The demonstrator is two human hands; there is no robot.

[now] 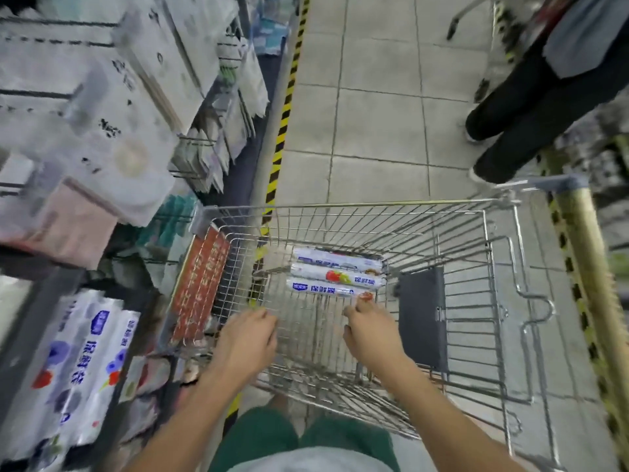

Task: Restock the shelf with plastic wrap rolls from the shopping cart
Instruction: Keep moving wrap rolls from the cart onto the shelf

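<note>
Wire cart, three wrap rolls

So the wire shopping cart has 3 plastic wrap rolls lying flat on its bottom grid, side by side and touching. On the left, the shelf holds white packs with blue print. The cart sits on a grey tiled floor, right by a yellow-black stripe.
</note>
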